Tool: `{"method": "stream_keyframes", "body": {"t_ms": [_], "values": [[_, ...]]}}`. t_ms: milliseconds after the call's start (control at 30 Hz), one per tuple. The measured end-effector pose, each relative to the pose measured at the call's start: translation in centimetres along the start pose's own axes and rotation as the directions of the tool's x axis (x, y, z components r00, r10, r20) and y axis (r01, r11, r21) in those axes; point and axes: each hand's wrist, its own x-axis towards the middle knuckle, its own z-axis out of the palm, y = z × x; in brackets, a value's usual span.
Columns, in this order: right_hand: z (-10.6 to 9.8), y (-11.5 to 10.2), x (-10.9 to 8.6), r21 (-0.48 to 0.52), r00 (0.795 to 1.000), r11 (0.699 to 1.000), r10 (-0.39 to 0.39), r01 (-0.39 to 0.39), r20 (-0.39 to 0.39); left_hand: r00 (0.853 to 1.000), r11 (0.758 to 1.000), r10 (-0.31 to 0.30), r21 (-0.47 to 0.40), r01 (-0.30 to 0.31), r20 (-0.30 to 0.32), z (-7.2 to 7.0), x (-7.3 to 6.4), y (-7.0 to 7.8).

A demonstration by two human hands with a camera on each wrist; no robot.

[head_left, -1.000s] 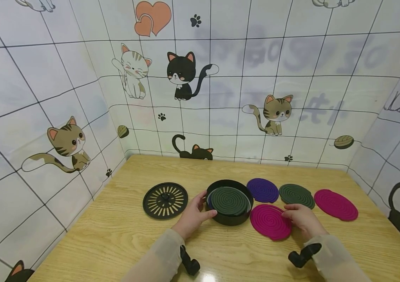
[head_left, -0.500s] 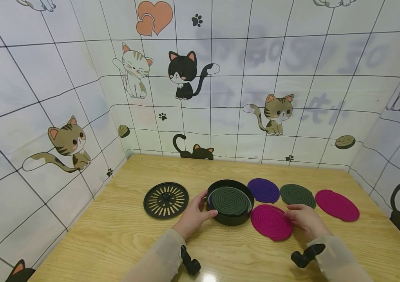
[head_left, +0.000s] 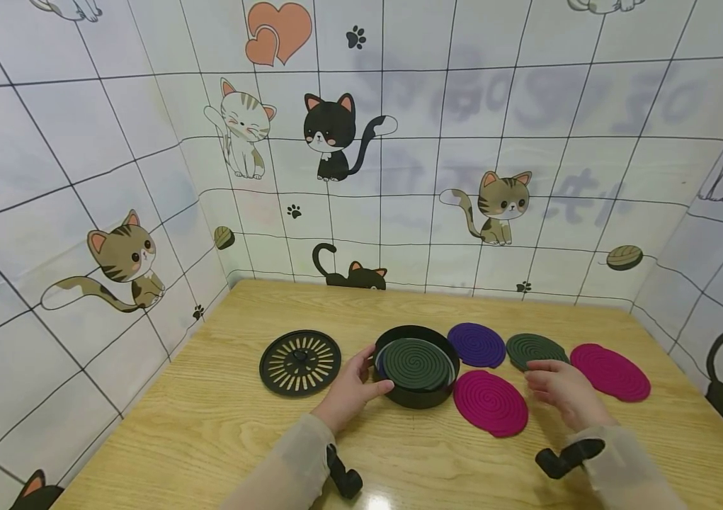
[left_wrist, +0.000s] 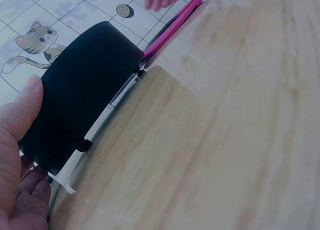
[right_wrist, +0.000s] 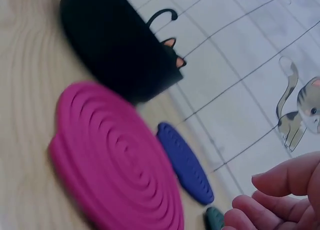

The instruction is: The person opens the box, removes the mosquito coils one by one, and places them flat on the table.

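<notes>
My left hand (head_left: 353, 391) grips the left side of a round black mosquito coil holder (head_left: 417, 399). In the left wrist view the thumb presses its wall and the fingers curl at its lower edge, near small feet. A dark green mosquito coil (head_left: 413, 363) lies inside the holder. My right hand (head_left: 561, 391) holds nothing; its loosely bent fingers hover at the front edge of another green coil (head_left: 530, 347). Left of that hand, a magenta coil (head_left: 491, 402) lies flat beside the holder. The right wrist view shows the fingers apart from the magenta coil (right_wrist: 120, 155).
A slotted black lid (head_left: 300, 356) with a central knob lies left of the holder. Behind the magenta coil is a purple coil (head_left: 476, 345), and a second magenta coil (head_left: 610, 372) lies far right. A cat-patterned wall covering (head_left: 412, 212) encloses the wooden table (head_left: 195, 425).
My right hand has come away from the near magenta coil's right edge, moving right and a little up. The left hand and the holder have stayed in place.
</notes>
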Motion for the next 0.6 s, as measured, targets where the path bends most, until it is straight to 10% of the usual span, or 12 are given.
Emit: {"method": "stream_keyframes", "body": {"t_ms": [600], "values": [[8.8,-7.1,0.8,0.247,0.991,0.965,-0.109,0.087,0.079,1.000,1.000,-0.007,-0.005,0.007,-0.002,0.0,0.0,0.1]]}}
